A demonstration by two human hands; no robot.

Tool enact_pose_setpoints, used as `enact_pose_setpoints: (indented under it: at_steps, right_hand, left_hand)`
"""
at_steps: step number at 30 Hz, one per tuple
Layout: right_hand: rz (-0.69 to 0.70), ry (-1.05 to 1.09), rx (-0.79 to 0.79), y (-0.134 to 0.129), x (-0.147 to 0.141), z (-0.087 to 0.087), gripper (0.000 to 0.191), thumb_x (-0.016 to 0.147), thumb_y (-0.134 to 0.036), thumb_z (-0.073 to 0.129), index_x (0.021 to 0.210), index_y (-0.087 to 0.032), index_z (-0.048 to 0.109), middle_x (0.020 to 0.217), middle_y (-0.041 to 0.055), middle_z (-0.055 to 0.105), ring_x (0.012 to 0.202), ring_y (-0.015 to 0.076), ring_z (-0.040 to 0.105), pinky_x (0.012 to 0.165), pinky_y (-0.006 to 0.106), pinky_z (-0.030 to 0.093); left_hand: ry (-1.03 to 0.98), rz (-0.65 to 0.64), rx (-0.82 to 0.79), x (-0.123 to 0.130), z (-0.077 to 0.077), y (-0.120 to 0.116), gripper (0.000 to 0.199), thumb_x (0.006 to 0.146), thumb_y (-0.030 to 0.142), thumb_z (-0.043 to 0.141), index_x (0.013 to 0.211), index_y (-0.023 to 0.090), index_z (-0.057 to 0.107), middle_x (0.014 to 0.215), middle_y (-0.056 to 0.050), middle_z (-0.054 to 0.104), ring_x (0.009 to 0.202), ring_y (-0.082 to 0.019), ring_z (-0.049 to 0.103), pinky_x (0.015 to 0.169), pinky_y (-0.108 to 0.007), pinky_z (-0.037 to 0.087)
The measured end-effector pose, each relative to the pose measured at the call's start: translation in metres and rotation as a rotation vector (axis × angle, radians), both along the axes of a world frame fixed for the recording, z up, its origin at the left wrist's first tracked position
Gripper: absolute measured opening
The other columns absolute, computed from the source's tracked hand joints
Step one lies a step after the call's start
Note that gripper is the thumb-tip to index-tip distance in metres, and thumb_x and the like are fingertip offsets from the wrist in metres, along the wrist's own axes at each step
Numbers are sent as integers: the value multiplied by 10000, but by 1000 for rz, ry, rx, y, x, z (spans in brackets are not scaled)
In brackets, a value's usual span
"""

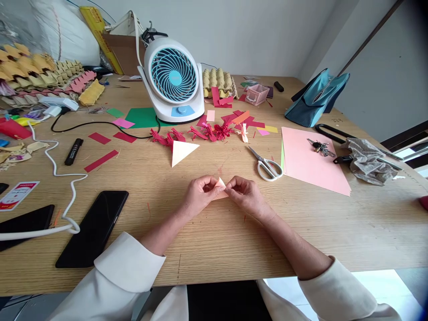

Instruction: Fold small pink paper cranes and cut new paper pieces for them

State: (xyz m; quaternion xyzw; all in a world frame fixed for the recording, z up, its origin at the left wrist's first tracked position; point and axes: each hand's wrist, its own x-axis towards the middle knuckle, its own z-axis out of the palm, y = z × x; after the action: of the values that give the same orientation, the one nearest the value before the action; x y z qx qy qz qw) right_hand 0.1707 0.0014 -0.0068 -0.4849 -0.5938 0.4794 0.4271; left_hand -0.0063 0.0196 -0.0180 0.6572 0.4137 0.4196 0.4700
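A small piece of pale pink paper (pixel 220 183) is pinched between my two hands, low over the near middle of the table. My left hand (pixel 200 192) grips its left side with thumb and forefinger. On the other side my right hand (pixel 246 196) pinches the paper, fingertips close to the left hand's. Part of the paper shows below the fingers; the rest is hidden behind them. Beyond the hands lies a cream paper triangle (pixel 183 152). White-handled scissors (pixel 266 165) rest to the right, blades pointing away and left.
Crumpled red paper pieces (pixel 214 132) and flat red scraps lie in front of a white fan (pixel 175 76). At right are pink sheets (pixel 310 165) with keys (pixel 323 148) on top and a blue bag (pixel 314 100). A black phone (pixel 93 227) and white cable (pixel 55 174) occupy the left.
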Motion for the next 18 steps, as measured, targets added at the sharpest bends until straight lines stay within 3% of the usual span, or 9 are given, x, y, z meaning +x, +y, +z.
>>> enact_pose_setpoints:
  at_steps: [4, 9, 18]
  right_hand:
    - [-4, -12, 16, 0, 0, 1, 212, 772, -361, 674, 708, -182, 581, 661, -8, 565, 585, 110, 461, 538, 247, 350]
    - [-14, -37, 12, -2, -4, 1, 238, 766, -379, 692, 692, -182, 581, 644, -10, 562, 574, 108, 456, 523, 241, 351]
    - [17, -55, 5, -3, -5, -1, 252, 770, -392, 688, 691, -179, 579, 629, -17, 541, 560, 103, 428, 514, 241, 332]
  left_hand:
    - [-29, 11, 13, 2, 2, -3, 245, 846, 382, 668, 778, 147, 659, 792, -33, 672, 742, -141, 614, 699, -242, 488]
    - [-69, 11, -55, 4, 5, -4, 272, 796, 395, 720, 725, 146, 634, 723, -14, 643, 680, -124, 584, 648, -231, 477]
    - [-57, 51, -31, 5, 9, -2, 249, 777, 350, 725, 667, 145, 638, 664, -1, 629, 641, -110, 557, 630, -227, 449]
